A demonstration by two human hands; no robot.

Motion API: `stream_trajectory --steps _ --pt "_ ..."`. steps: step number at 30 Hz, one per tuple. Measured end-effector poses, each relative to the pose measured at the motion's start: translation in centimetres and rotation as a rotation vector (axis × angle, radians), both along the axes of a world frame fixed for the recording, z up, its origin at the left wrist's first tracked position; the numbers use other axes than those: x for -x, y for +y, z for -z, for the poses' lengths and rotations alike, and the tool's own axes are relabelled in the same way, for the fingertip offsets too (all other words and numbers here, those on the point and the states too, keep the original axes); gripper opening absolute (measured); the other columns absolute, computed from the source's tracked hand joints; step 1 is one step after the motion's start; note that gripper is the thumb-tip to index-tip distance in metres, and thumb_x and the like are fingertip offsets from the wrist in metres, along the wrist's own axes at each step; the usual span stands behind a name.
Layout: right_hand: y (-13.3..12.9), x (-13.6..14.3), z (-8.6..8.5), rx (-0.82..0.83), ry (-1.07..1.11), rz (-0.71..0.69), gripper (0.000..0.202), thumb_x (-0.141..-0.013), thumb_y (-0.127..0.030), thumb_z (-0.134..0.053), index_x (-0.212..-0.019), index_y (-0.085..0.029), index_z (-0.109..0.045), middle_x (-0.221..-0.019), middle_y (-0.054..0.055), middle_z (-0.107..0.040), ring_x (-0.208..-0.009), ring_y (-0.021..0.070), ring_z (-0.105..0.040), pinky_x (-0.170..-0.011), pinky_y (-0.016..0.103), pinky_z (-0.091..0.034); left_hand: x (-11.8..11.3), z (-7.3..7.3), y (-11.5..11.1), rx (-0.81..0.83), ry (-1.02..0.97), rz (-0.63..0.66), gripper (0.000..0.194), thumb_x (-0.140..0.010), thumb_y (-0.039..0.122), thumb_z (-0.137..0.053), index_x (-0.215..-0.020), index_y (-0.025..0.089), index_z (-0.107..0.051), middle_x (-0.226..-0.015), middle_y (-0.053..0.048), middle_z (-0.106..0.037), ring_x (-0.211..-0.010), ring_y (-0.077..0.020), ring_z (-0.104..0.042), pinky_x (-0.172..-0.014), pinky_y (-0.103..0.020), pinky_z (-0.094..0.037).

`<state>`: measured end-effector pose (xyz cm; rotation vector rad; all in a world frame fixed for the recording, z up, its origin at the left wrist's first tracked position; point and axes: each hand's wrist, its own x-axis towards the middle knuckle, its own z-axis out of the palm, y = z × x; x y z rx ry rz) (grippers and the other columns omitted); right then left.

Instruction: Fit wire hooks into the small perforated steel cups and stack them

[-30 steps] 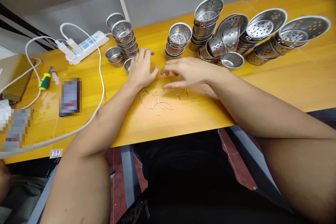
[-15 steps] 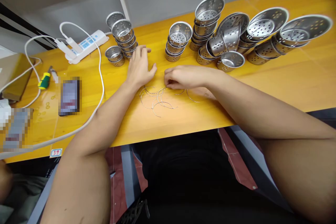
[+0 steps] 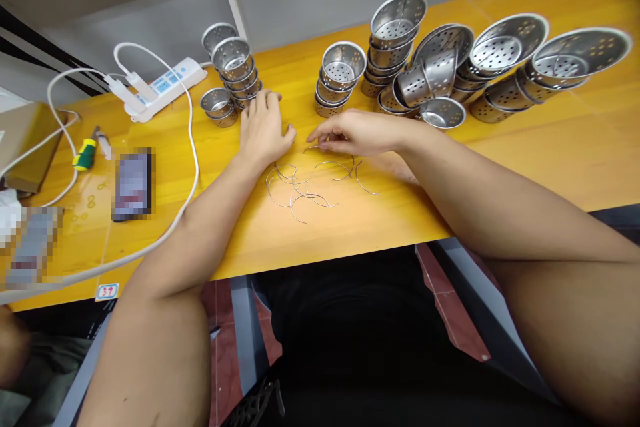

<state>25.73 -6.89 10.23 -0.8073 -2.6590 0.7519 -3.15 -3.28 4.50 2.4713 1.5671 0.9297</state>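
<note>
My left hand point(image 3: 263, 127) rests palm down on the yellow table, fingers stretched forward and thumb apart, just in front of a stack of perforated metal cups point(image 3: 235, 63). To its right my right hand point(image 3: 353, 132) is bent over the table, thumb and fingers pinched on one end of a thin curved wire point(image 3: 311, 147). Several more curved wires point(image 3: 313, 197) lie loose and crossing one another on the table nearer to me. Behind my right hand stands a shorter stack of perforated cups point(image 3: 343, 67).
More perforated cups point(image 3: 400, 17) stand in stacks at the back right, some tipped over point(image 3: 430, 80). On the left are a power strip point(image 3: 167, 87) with white cables, a green-and-yellow screwdriver point(image 3: 85, 155) and a blurred phone-like object point(image 3: 133, 183). A co-worker's arm shows at lower left.
My right hand has lifted slightly away from the wire pile, with a curved wire now showing at its fingertips. My left hand has shifted slightly left.
</note>
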Motion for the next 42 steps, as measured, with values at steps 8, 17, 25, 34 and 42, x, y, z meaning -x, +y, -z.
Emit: stream_trajectory --steps 8,17,25,34,42 --pt "-0.2 0.3 -0.1 0.003 0.037 0.098 0.016 -0.097 -0.029 -0.070 -0.107 -0.021 -0.081 -0.092 0.005 -0.081 -0.075 0.0199 -0.065 -0.076 0.035 -0.052 -1.4 -2.6 -2.0 0.174 0.014 -0.045 0.083 -0.085 0.031 -0.090 -0.160 0.024 -0.054 -0.182 -0.021 -0.048 -0.179 -0.0481 -0.039 -0.154 -0.065 -0.032" --pt "0.9 0.1 1.8 -0.168 -0.019 0.297 0.021 -0.104 -0.033 -0.061 -0.110 -0.022 -0.077 -0.116 0.017 -0.086 -0.101 0.0356 -0.077 -0.098 0.052 -0.060 -1.0 -1.3 -1.0 0.292 -0.054 -0.044 0.105 -0.078 0.030 -0.101 -0.165 0.019 -0.044 -0.177 -0.026 -0.056 -0.170 -0.0496 -0.054 -0.147 -0.068 -0.042" --pt "1.8 -0.3 2.8 -0.212 0.000 0.399 0.018 -0.100 -0.028 -0.061 -0.110 -0.022 -0.075 -0.119 0.019 -0.086 -0.108 0.0399 -0.080 -0.105 0.057 -0.064 -1.0 -1.4 -1.0 0.247 -0.068 -0.050 0.099 -0.080 0.027 -0.099 -0.164 0.023 -0.048 -0.178 -0.022 -0.054 -0.173 -0.0485 -0.050 -0.148 -0.070 -0.042" --pt "3.4 -1.2 4.3 -0.286 -0.027 0.377 0.021 -0.103 -0.031 -0.056 -0.109 -0.024 -0.075 -0.126 0.022 -0.083 -0.127 0.0462 -0.076 -0.115 0.066 -0.060 -2.0 -3.1 -2.5 0.312 0.056 -0.190 0.095 -0.082 0.029 -0.101 -0.161 0.017 -0.051 -0.172 -0.027 -0.060 -0.169 -0.0535 -0.054 -0.147 -0.076 -0.038" --pt "3.6 -1.5 4.6 -0.277 0.009 0.376 0.015 -0.104 -0.032 -0.061 -0.107 -0.025 -0.073 -0.128 0.021 -0.080 -0.128 0.0441 -0.074 -0.120 0.064 -0.061 -1.0 0.2 0.1 0.188 -0.189 0.043 0.110 -0.072 0.020 -0.107 -0.160 0.023 -0.042 -0.173 -0.022 -0.051 -0.173 -0.0440 -0.049 -0.153 -0.061 -0.033"
